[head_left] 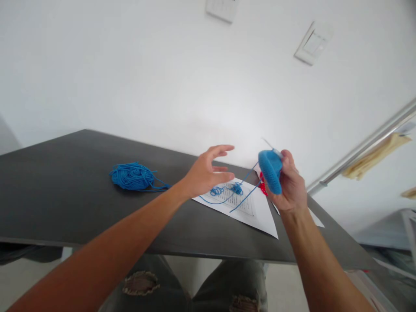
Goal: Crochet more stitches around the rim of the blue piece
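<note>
My right hand (pixel 290 184) is closed around a blue crocheted piece (pixel 270 170), cup-like with a thick rolled edge, held above the table. A thin hook (pixel 272 146) with a pale handle is in the same hand, its tip pointing up and left. Two strands of blue yarn (pixel 248 175) run down from the piece toward the table. To the left, my left hand (pixel 209 171) hovers with fingers apart and nothing in it. Below it, a small blue yarn tangle (pixel 236 188) lies on a printed sheet (pixel 264 216). Farther left rests a blue yarn skein (pixel 131 177).
The dark table (pixel 81 203) stands against a white wall, with my knees below its front edge. Something red (pixel 262 185) lies partly hidden behind my right hand. At right, a metal rail (pixel 364 147) runs near a hanging cream cloth (pixel 375 158).
</note>
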`<state>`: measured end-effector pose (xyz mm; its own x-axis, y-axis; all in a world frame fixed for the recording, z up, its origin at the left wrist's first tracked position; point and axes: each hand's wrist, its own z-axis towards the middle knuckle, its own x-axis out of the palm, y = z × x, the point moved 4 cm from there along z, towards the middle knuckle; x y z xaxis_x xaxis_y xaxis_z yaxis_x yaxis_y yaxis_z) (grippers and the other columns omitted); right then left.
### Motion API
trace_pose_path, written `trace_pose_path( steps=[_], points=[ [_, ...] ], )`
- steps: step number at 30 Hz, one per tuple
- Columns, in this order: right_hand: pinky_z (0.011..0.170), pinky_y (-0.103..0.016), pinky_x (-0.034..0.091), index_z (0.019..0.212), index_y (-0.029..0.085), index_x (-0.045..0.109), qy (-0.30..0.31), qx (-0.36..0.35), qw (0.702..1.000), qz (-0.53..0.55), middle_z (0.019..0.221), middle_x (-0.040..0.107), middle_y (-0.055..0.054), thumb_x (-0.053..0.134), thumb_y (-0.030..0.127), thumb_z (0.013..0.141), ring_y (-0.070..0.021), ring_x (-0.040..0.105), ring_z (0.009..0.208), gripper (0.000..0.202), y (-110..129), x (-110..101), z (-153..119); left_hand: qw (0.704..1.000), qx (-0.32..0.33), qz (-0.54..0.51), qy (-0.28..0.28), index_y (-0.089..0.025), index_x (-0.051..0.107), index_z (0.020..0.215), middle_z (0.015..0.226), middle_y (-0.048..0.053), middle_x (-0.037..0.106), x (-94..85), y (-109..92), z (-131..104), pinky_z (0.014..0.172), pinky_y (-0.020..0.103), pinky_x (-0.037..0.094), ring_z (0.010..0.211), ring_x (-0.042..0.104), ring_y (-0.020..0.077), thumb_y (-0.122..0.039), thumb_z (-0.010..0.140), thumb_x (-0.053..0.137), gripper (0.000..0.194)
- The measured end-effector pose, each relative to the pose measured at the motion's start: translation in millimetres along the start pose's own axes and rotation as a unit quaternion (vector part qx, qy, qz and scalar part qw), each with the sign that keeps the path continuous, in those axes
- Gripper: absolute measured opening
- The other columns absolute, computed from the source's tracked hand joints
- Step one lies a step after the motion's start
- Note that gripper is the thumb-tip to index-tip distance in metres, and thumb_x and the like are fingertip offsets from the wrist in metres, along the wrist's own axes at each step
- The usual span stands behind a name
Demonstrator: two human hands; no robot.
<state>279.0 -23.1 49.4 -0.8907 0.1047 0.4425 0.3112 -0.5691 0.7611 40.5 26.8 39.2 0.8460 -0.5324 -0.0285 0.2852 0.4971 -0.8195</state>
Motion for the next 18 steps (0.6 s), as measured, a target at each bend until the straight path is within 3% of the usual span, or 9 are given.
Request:
trace_pose_path(
  steps=[4,8,12,14,16,18],
  points=[
    [0.072,-0.031,0.066,0.108,0.018,0.074,0.022,0.023,0.999,0.006,0.097,0.078,-0.002,0.076,0.029,0.097,-0.0148,0.075,0.08,0.015,-23.5,-6.6,-10.6,0.991,-0.014,-0.118,0.056,-0.022,0.07,0.133,0.155,0.017,0.056,24.4,6.0,2.2,0.09,0.047,0.065,0.142,0.052,0.04,-0.018,0.069,0.091,0.067],
    [0.076,-0.032,0.064,0.112,0.017,0.07,0.025,0.044,0.998,0.026,0.108,0.074,-0.005,0.069,0.031,0.102,-0.016,0.073,0.087,0.017,-44.7,-21.1,-13.1,0.986,-0.03,-0.157,0.037,-0.023,0.076,0.123,0.152,0.014,0.057,29.4,12.9,8.4,0.099,0.046,0.059,0.142,0.052,0.0359,-0.01,0.068,0.091,0.059],
    [0.076,-0.034,0.064,0.113,0.016,0.07,0.022,0.066,0.996,0.05,0.108,0.074,-0.005,0.069,0.032,0.102,-0.0168,0.073,0.088,0.019,-62.5,-31.4,-13.0,0.977,-0.062,-0.2,0.034,-0.023,0.078,0.114,0.148,0.012,0.06,42.4,19.7,14.0,0.087,0.037,0.061,0.139,0.055,0.0357,-0.001,0.062,0.09,0.058],
    [0.076,-0.034,0.065,0.109,0.016,0.071,0.019,0.075,0.995,0.063,0.104,0.076,-0.005,0.071,0.032,0.101,-0.0165,0.074,0.086,0.018,-66.4,-33.6,-12.8,0.968,-0.095,-0.23,0.04,-0.021,0.079,0.113,0.135,0.014,0.068,49.9,22.8,14.6,0.078,0.033,0.061,0.132,0.06,0.0361,0.0,0.061,0.09,0.058],
    [0.075,-0.032,0.067,0.102,0.02,0.076,0.013,0.08,0.994,0.076,0.096,0.079,-0.002,0.08,0.032,0.093,-0.0154,0.076,0.082,0.015,-65.9,-35.1,-12.9,0.956,-0.128,-0.261,0.034,-0.019,0.078,0.115,0.121,0.014,0.073,53.5,24.0,13.8,0.076,0.03,0.061,0.127,0.064,0.0352,-0.001,0.063,0.089,0.057],
    [0.075,-0.027,0.067,0.095,0.029,0.08,0.004,0.081,0.993,0.087,0.09,0.081,0.002,0.09,0.031,0.082,-0.014,0.077,0.079,0.017,-62.7,-37.1,-13.6,0.945,-0.148,-0.292,0.011,-0.018,0.077,0.117,0.128,0.014,0.071,51.9,21.5,12.6,0.073,0.025,0.061,0.128,0.064,0.0339,-0.001,0.066,0.084,0.054]
  ],
)
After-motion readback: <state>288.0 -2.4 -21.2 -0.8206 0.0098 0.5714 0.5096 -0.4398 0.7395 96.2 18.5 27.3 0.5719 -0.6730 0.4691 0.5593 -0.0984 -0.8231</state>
